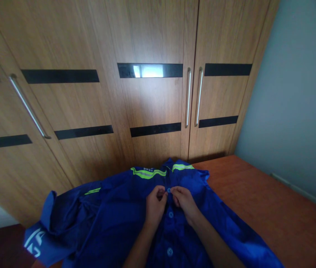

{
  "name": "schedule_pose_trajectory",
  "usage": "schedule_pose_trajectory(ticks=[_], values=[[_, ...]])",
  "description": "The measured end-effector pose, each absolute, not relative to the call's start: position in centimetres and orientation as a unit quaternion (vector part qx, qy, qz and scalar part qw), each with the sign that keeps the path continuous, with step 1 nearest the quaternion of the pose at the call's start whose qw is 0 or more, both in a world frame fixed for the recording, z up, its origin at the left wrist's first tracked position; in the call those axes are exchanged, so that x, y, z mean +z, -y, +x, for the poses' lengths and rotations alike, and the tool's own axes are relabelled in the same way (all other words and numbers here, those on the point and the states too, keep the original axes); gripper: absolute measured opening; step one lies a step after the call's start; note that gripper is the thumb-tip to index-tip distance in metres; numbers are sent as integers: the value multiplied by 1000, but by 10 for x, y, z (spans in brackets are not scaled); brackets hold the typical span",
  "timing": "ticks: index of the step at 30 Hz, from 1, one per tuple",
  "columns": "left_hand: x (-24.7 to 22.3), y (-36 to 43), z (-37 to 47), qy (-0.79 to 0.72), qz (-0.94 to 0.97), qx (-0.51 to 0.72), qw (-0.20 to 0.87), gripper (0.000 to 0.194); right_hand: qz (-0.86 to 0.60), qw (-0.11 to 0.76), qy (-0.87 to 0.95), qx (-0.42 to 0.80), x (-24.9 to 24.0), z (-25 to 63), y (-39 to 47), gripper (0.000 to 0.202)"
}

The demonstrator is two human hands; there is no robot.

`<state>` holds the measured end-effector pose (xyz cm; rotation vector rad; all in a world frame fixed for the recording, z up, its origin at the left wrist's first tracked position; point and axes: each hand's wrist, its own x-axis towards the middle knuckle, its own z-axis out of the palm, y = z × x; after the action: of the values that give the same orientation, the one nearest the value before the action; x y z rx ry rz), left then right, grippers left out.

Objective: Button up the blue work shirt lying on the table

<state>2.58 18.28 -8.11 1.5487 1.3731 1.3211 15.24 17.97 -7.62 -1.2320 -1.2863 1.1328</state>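
A dark blue work shirt (119, 216) with yellow-green and silver reflective strips lies spread out, collar at the far end. Down its front runs a row of light blue buttons, among them a middle one (170, 214) and a lower one (170, 252). My left hand (157, 203) pinches the cloth of the front placket just left of the upper button (168, 190). On the other side, my right hand (184, 201) has its thumb and finger closed at that same button's edge. Whether the button sits through its hole cannot be made out.
The shirt rests on a reddish-brown wooden surface (238, 186), bare at the right. Behind it stands a wooden wardrobe (152, 100) with long metal handles (188, 98) and black strips. A pale wall (294, 111) bounds the right side.
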Motion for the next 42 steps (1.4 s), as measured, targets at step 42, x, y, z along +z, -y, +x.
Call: schedule_pose_trajectory(ticks=[42], values=[[-55,-252,48,-624,718,278,131,13,-553,562,540,295,-123,170,-250,39]])
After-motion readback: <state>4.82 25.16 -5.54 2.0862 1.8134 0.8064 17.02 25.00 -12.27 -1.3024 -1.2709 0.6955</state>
